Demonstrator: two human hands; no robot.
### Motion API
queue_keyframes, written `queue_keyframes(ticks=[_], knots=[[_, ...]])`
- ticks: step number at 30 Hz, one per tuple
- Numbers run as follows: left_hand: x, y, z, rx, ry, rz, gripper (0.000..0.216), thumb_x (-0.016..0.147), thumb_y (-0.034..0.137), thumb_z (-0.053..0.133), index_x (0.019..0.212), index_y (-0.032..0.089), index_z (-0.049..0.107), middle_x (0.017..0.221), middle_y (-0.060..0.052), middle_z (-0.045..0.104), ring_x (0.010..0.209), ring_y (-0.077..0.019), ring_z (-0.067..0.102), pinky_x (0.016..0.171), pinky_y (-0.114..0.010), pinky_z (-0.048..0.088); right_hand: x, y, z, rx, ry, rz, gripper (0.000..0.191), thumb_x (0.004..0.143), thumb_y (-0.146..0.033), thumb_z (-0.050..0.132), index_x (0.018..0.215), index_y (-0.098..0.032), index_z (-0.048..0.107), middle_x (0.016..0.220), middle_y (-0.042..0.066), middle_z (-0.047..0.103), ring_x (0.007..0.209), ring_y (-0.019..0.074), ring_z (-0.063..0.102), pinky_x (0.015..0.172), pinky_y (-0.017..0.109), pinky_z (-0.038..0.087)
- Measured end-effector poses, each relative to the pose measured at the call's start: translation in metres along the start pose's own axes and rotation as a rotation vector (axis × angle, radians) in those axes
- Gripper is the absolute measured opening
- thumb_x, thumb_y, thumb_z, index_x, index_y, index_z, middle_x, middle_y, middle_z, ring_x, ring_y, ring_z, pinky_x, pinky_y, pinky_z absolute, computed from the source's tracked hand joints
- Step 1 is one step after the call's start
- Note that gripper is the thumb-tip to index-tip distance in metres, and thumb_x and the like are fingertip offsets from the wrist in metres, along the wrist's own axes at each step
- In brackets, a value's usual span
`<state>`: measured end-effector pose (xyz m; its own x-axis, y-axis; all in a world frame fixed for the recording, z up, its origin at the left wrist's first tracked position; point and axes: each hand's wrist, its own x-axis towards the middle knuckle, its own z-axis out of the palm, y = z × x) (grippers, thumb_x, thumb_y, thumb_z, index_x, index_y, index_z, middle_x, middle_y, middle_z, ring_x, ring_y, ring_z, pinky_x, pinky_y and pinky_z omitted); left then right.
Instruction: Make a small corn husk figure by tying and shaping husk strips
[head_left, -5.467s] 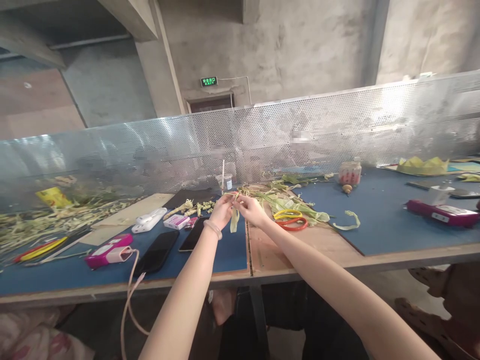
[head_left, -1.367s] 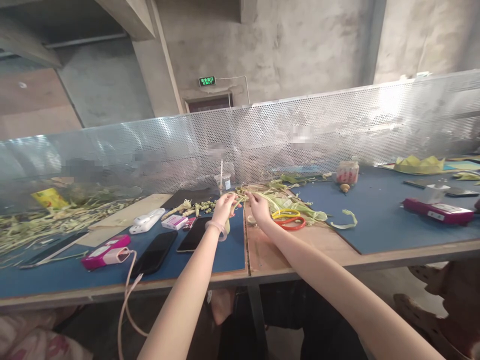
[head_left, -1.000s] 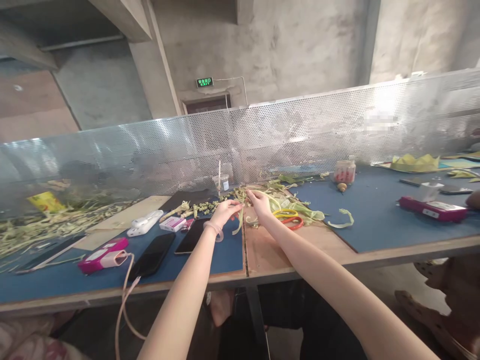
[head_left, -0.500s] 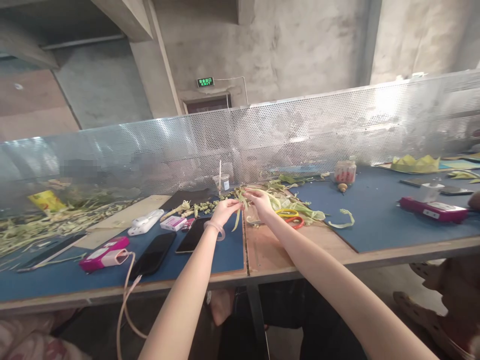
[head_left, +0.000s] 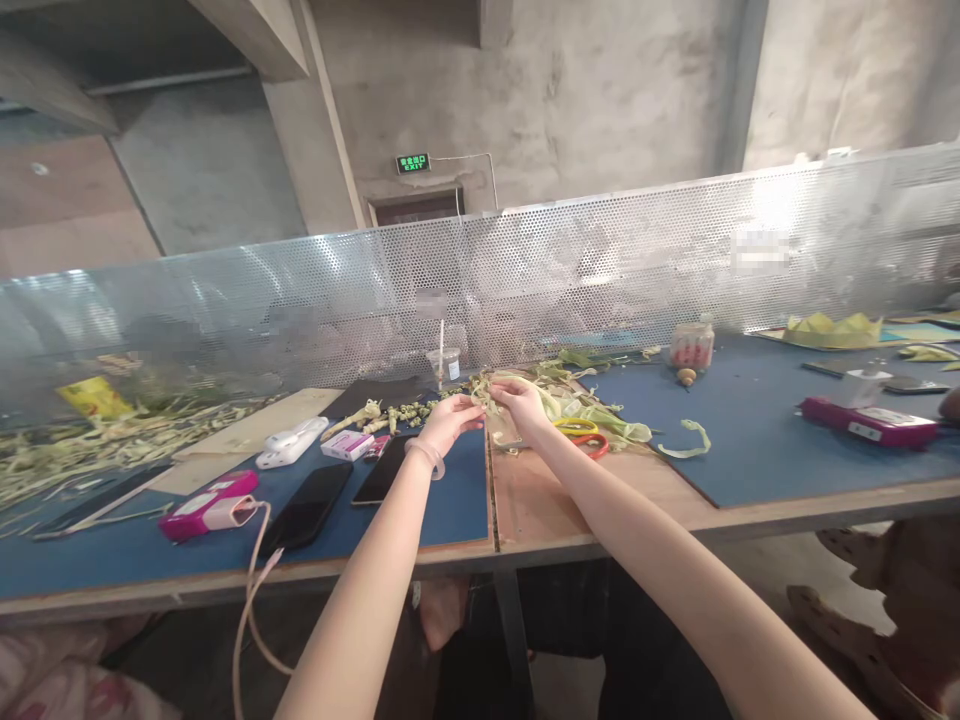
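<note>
Over the middle of the table, my right hand (head_left: 519,408) pinches pale, dry-looking plant strips (head_left: 493,408) between thumb and fingers. Close on its left is my left hand (head_left: 451,425), with a pale bracelet at the wrist. Its fingers are curled in toward the strips; what they hold, if anything, is too small to make out. Peeled leaves (head_left: 611,420) lie in a heap just right of my right hand. Scissors (head_left: 589,440) with a yellow and a red-orange handle rest by that heap. Knobbly pale-green braided plant pieces (head_left: 412,413) lie behind my left hand.
A plastic cup with a straw (head_left: 448,366) stands behind my hands. Left are a black phone (head_left: 309,508), a magenta device (head_left: 210,507), a white power strip (head_left: 291,442) and a cable. A jar (head_left: 691,347) stands at right. A perforated metal screen (head_left: 600,270) runs behind the table.
The long green strip that hung below my left hand no longer shows there. My left fingers have shifted slightly; both arms stay almost in place.
</note>
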<state>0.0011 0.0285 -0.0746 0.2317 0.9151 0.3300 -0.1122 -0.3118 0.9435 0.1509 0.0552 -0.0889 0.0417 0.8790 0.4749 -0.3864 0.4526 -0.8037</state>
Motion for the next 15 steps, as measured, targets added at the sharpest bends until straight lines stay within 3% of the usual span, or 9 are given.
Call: queue_keyframes(ticks=[6,11,15], knots=[[-0.0009,0.0026,-0.0013,-0.092,0.051,0.016,0.025,0.059,0.022,0.076,0.074,0.013,0.059,0.076,-0.004,0.064,0.071,-0.0128,0.063,0.057,-0.021,0.048,-0.0032,0.0,0.0043,0.066,-0.096,0.02,0.025,0.055,-0.029,0.075,0.075,-0.017,0.066,0.074,0.003,0.069,0.073,0.0168,0.064,0.076,0.032,0.049],[0.003,-0.0024,-0.0042,0.159,0.193,0.058,0.026,0.059,0.032,0.074,0.072,0.014,0.059,0.064,0.0,0.06,0.049,-0.0075,0.051,0.04,-0.017,0.032,-0.0041,0.0008,0.0048,0.07,-0.137,0.046,0.023,0.056,-0.027,0.074,0.075,-0.016,0.065,0.072,0.002,0.069,0.071,0.0156,0.064,0.076,0.031,0.049],[0.0071,-0.0065,-0.0053,0.259,0.217,0.128,0.024,0.06,0.033,0.073,0.069,0.015,0.06,0.067,-0.001,0.062,0.053,-0.0092,0.053,0.047,-0.02,0.038,-0.0069,-0.0021,0.0065,0.071,-0.14,0.054,0.019,0.058,-0.025,0.073,0.073,-0.016,0.065,0.069,0.001,0.068,0.067,0.015,0.063,0.073,0.031,0.05]])
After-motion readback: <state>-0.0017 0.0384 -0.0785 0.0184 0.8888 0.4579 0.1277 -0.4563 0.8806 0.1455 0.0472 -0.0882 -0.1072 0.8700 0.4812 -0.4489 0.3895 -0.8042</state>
